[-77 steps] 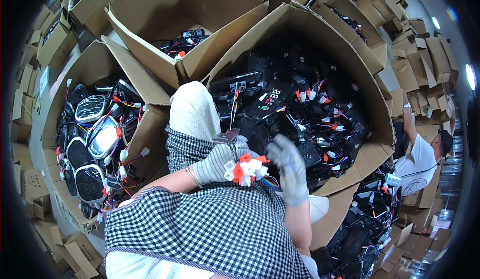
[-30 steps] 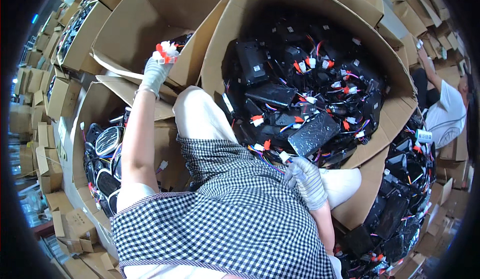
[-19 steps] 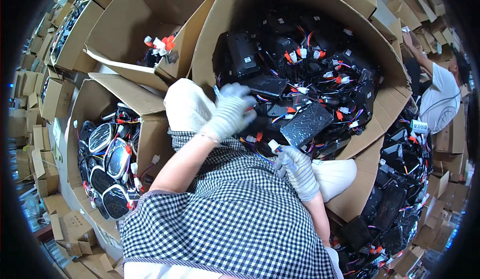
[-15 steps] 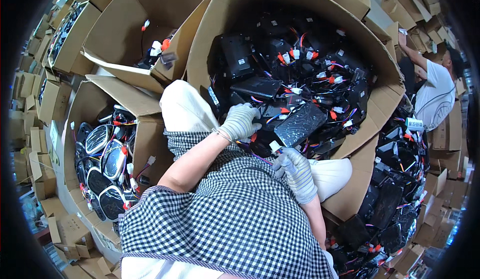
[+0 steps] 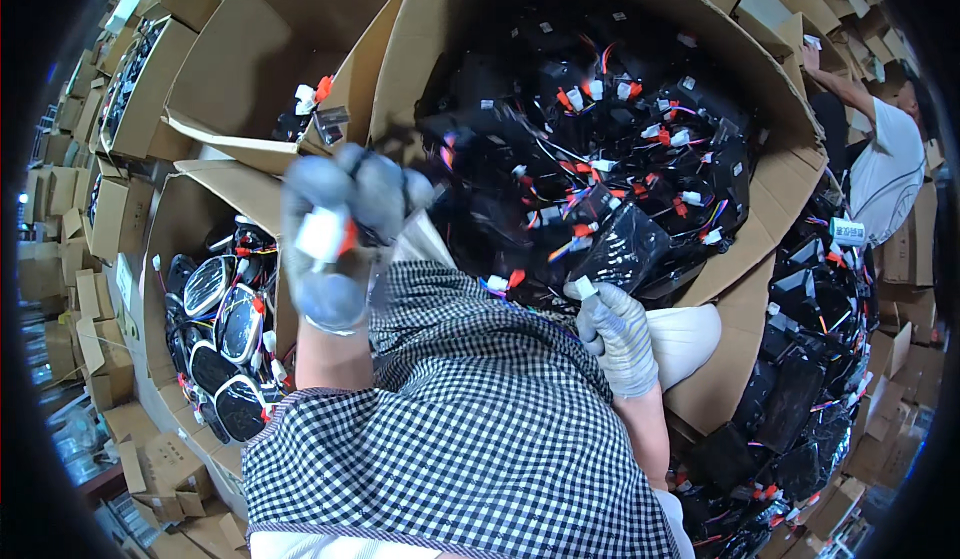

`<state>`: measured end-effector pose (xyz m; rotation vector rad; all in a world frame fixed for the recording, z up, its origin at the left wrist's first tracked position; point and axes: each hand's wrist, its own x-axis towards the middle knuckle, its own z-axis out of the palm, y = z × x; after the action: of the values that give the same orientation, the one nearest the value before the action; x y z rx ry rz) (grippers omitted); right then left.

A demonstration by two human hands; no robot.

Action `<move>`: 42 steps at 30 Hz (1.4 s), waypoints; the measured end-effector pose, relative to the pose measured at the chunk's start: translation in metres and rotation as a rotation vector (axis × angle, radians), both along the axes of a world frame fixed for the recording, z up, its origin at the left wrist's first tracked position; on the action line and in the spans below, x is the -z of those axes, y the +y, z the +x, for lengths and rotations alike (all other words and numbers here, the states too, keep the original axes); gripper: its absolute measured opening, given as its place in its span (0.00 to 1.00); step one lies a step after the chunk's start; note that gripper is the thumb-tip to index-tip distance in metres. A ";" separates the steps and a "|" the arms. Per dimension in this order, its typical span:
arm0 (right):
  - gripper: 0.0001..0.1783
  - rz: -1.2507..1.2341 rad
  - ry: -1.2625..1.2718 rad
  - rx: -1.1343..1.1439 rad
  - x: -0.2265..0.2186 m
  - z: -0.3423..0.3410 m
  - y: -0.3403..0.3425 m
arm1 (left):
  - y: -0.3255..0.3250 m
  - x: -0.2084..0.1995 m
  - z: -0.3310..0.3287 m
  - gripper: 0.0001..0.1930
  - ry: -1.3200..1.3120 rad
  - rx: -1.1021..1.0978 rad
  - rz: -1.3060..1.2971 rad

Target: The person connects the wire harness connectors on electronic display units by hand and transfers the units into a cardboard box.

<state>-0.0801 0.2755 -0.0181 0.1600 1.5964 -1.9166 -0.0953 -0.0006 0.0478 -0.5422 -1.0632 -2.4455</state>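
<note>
My left hand [image 5: 350,229], gloved and blurred by motion, is raised over my left thigh. Its fingers are curled round a white and red wire connector [image 5: 322,236]; anything behind it is hidden. My right hand [image 5: 622,341], in a striped pale glove, is closed at my right knee and pinches a white connector [image 5: 584,288]. Another white and red plug [image 5: 505,282] lies at my apron's upper edge, with thin coloured wires running toward the right hand. Just beyond, a black device in glossy plastic wrap [image 5: 625,254] rests on the heap.
A big cardboard box [image 5: 745,229] in front holds black devices with coloured leads. Black-faced, white-rimmed units [image 5: 240,321] fill a box at left. Behind it stands another carton [image 5: 235,69]. More wrapped devices [image 5: 795,399] lie at right, where a person [image 5: 885,164] sits with an arm raised.
My left hand has risen from the big box's near edge and swung left, now with a white and red connector in it. The right hand has shifted slightly right, still pinching its connector.
</note>
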 end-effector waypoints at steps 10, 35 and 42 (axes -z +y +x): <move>0.25 0.068 0.145 -0.014 -0.041 -0.003 -0.018 | 0.020 0.011 -0.006 0.19 0.176 -0.293 -1.194; 0.25 0.075 -0.089 -0.238 -0.023 0.013 -0.015 | 0.039 0.077 0.050 0.18 -0.148 0.175 -1.407; 0.24 0.072 -0.144 -0.200 -0.020 0.017 -0.018 | 0.041 0.089 0.053 0.17 -0.294 0.224 -1.094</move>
<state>-0.0631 0.2579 0.0023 0.1582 1.5257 -1.6585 -0.0426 0.0407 -0.0416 -0.6244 -2.5803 -1.9370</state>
